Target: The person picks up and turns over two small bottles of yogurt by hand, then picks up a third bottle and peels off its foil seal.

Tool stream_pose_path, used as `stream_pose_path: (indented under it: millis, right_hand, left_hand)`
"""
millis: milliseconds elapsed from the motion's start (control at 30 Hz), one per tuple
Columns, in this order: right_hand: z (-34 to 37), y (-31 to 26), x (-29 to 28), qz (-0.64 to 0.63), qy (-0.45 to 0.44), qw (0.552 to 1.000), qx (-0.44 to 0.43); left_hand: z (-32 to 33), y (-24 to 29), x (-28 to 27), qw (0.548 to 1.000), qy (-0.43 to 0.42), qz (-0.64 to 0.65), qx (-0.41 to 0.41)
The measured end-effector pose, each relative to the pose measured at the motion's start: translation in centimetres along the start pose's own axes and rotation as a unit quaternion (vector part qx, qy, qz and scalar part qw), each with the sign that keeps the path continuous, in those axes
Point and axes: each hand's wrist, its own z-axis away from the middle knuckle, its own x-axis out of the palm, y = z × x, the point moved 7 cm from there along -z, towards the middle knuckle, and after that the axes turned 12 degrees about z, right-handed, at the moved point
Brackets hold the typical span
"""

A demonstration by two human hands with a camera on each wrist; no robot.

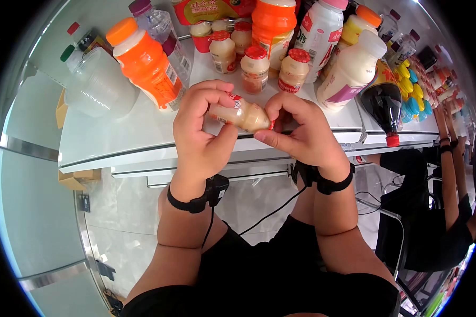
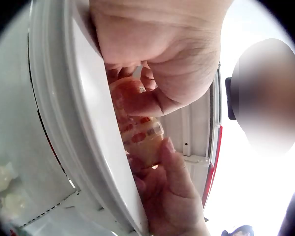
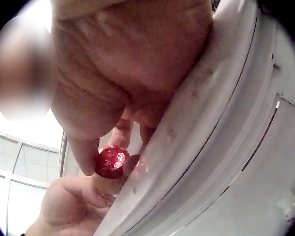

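Note:
A small yogurt drink bottle [image 1: 243,115] lies on its side between my two hands, over the front edge of the white table [image 1: 116,145]. My left hand [image 1: 198,129] grips its base end, fingers over the top and thumb below. At the other end my right hand [image 1: 311,132] pinches the bottle by its red foil cap [image 3: 112,162], thumb and fingertips on either side. The cap faces right, and the left wrist view shows the right thumb against the bottle. Just behind stand more such bottles [image 1: 255,71] with red caps.
An orange drink bottle [image 1: 147,68] and a clear jug [image 1: 103,84] stand at left. On the right are a white milk bottle [image 1: 349,71] and a dark cola bottle [image 1: 383,100] tipped toward the front edge. Another person [image 1: 428,227] sits at far right.

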Motion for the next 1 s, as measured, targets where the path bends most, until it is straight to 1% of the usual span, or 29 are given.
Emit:
stream_pose_path:
  millis: [333,500,700,900,1000]
  right_hand:
    - [-0.07,-0.07,0.06,0.004,-0.027,1.0,0.001]
    - [-0.19,-0.16,0.05,0.013,-0.031,0.999,-0.026]
    - [-0.1,-0.03,0.06,0.018,-0.037,0.999,-0.004]
    - [-0.12,0.07,0.03,-0.001,-0.008,1.0,-0.016]
    - [0.08,0.31,-0.12,-0.019,0.027,0.999,0.023]
  left_hand:
    - [0.0,0.01,-0.01,1.0,0.008,-0.008,0.0]
    - [-0.09,0.09,-0.02,1.0,0.01,-0.013,-0.003]
    - [-0.15,0.2,0.01,1.0,0.015,-0.013,-0.018]
    - [-0.1,-0.06,-0.05,1.0,0.018,0.012,-0.02]
    - [-0.08,-0.23,-0.29,0.999,0.023,0.027,-0.016]
